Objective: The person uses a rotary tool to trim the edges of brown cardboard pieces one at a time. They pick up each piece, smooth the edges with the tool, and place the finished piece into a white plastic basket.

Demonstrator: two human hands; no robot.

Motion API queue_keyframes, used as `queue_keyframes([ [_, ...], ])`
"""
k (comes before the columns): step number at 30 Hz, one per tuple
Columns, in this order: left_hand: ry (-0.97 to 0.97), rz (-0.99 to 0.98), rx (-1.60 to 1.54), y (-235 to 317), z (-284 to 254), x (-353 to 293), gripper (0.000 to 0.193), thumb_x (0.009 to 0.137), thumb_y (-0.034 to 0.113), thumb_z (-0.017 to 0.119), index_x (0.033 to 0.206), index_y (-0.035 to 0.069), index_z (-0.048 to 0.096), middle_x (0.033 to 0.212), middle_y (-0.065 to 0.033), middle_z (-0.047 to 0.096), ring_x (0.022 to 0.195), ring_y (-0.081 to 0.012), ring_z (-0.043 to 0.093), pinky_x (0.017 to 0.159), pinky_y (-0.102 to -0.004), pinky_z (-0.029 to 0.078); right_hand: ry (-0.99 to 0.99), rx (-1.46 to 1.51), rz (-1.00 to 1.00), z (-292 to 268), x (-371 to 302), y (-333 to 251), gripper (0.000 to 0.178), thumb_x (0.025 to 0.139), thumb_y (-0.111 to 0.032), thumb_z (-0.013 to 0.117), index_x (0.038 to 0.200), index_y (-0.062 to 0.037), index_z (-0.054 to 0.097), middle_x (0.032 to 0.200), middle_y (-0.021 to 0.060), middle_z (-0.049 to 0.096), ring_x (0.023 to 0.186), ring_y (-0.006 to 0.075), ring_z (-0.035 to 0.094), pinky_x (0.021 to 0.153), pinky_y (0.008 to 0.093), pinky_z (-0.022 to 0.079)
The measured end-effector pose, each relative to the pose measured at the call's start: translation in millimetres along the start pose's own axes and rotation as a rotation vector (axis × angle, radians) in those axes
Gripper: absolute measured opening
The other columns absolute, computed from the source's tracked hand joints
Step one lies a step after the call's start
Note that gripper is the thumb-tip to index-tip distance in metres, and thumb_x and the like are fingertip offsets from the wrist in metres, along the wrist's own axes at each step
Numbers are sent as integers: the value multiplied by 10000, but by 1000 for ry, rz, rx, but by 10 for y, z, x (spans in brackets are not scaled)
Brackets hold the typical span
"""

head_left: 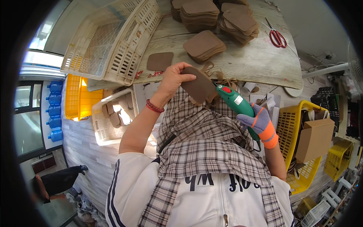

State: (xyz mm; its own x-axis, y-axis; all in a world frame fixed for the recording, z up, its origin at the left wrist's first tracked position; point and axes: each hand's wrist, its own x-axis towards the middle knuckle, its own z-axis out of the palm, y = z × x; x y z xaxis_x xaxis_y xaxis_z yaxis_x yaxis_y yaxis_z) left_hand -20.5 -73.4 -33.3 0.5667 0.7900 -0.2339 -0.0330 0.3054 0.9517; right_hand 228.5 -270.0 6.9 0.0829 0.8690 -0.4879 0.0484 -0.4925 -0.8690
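Our jacket lay nearest; beyond it our left hand pinched a brown pad by the near edge of the table, and our gloved right hand was wrapped around a green tool, its tip beside the pad. Ragged strips hung there, so we judged this pad unfinished; stacks stood behind and more pads lay in a white crate, but which were done we could not tell.
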Motion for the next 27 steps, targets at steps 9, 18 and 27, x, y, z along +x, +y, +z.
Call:
queue_keyframes([
  [9, -138, -48, 143, 30, 151, -66, 211, 750, -27, 672, 946, 22, 609, 870, -20, 647, 784, -75, 597, 726, -216, 482, -20, -62, -25, 72, 17, -50, 440, 750, -209, 773, 1071, 13, 568, 765, 13, 611, 645, 43, 558, 565, 182, 461],
  [18, -299, -25, 287, 47, 258, -101, 375, 738, -67, 640, 1089, 35, 551, 985, -29, 615, 897, -77, 571, 772, -216, 473, -49, -112, -2, 117, 107, -133, 437, 755, -211, 769, 1068, 16, 565, 779, 35, 629, 624, 59, 584, 534, 191, 462],
  [27, 431, 155, 85, 172, -1049, 131, 395, 794, -51, 598, 1173, 24, 522, 1092, -90, 583, 973, -159, 562, 838, -266, 475, 86, -14, -86, -15, 160, 98, 393, 777, -201, 740, 1053, 24, 575, 723, 31, 624, 612, 67, 580, 528, 205, 467],
])
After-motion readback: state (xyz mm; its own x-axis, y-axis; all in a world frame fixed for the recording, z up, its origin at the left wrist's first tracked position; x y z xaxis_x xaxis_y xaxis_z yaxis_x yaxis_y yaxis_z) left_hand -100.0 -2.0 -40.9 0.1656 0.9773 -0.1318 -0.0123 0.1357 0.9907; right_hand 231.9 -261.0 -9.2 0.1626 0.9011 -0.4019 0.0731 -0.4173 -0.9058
